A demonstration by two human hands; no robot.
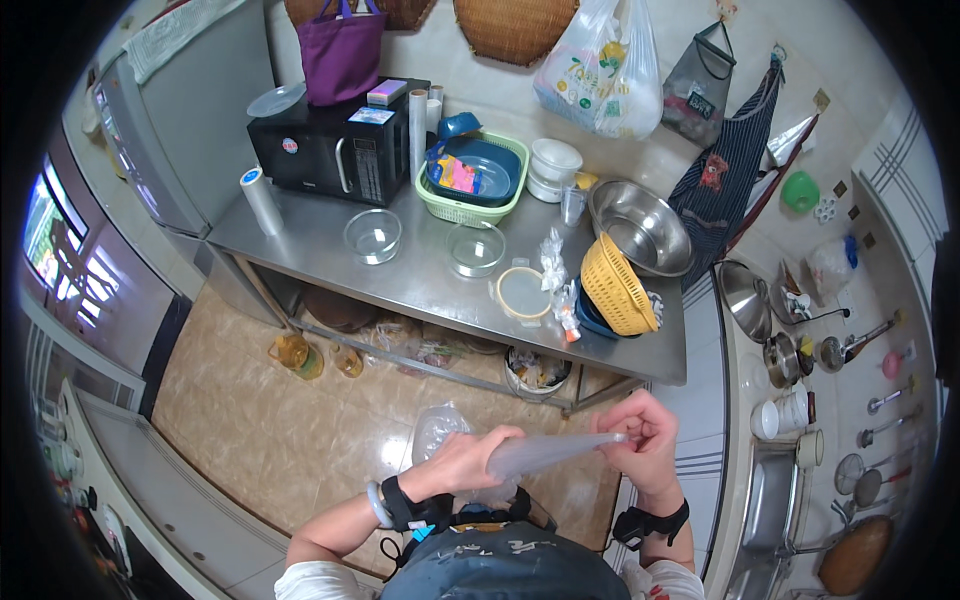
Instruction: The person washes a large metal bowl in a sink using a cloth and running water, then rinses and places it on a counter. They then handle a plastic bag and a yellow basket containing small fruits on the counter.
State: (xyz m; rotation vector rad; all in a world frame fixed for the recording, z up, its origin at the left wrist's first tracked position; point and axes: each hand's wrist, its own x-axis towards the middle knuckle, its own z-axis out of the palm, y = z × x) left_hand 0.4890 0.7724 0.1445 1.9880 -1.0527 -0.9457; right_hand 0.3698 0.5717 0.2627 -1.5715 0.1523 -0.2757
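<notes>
A translucent plastic bag [551, 454] is stretched between my two hands in front of my apron. My left hand [469, 461] grips its gathered middle, and a puffed part of the bag hangs down behind that wrist. At the other end, my right hand [641, 446] pinches the narrow twisted tip between thumb and fingers. Beyond my hands is the steel worktable [427, 277]. On it are two clear glass bowls [373, 238], a round lid with clips [523, 292], knotted white plastic bags [553, 262] and a tilted yellow colander [615, 289].
A black microwave [322, 150], a green basket [472, 214] holding a blue basin, and a large steel basin [637, 225] stand along the worktable's back. Oil bottles [298, 356] and a lined bin [536, 375] are low down near the floor. The sink [769, 495] lies at my right.
</notes>
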